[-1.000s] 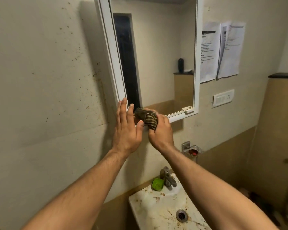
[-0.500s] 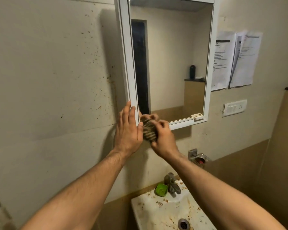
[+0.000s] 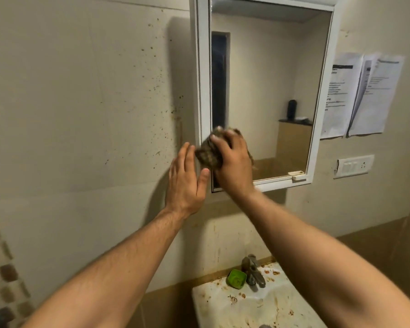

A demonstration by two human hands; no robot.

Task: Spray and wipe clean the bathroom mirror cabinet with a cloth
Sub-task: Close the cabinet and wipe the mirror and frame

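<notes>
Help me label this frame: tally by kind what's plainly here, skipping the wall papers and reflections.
Hands: 2 (left hand, right hand)
Cloth: 1
Mirror cabinet: 1
Switch plate: 1
Sink: 1
Tap: 1
Green cup: 1
Total: 8

Stained sink (image 3: 223, 310), tap (image 3: 252, 272), green dish (image 3: 236, 278) — papers (image 3: 362, 94) above a switch plate (image 3: 354, 165).
</notes>
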